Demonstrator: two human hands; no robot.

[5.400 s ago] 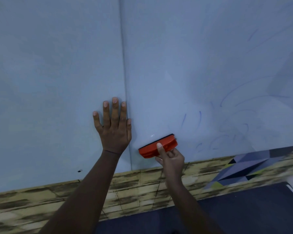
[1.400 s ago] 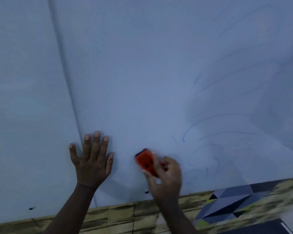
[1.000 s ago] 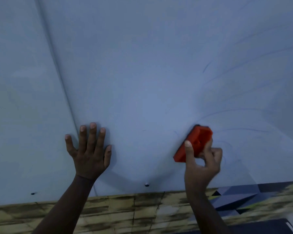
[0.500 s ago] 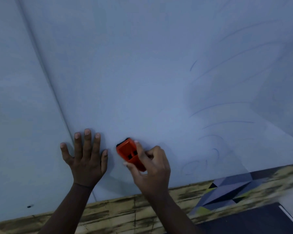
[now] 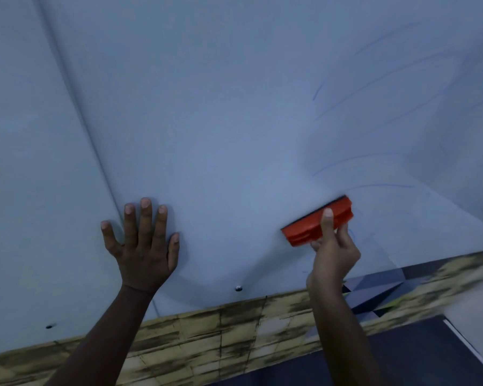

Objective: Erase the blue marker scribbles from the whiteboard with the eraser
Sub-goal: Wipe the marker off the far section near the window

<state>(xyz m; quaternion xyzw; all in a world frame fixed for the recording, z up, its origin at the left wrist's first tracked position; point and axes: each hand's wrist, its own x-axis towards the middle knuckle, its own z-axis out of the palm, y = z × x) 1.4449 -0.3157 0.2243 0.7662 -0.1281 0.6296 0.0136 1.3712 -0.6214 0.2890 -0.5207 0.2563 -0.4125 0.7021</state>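
Note:
The whiteboard (image 5: 234, 107) fills most of the view. Faint blue marker scribbles (image 5: 374, 188) run across its right part, above and to the right of the eraser. My right hand (image 5: 332, 254) grips the orange eraser (image 5: 310, 225) and presses it flat against the board's lower right area. My left hand (image 5: 144, 243) lies flat on the board with fingers spread, beside a vertical seam (image 5: 95, 162) between two panels.
A yellowish brick-pattern strip (image 5: 207, 330) runs below the board. A blue and grey geometric panel (image 5: 374, 291) sits at the lower right, with dark floor (image 5: 402, 358) beneath. A small screw head (image 5: 238, 288) marks the board's bottom edge.
My right hand has swept the eraser from beside my left hand out to the right, onto the scribbled area. My left hand stays planted on the board.

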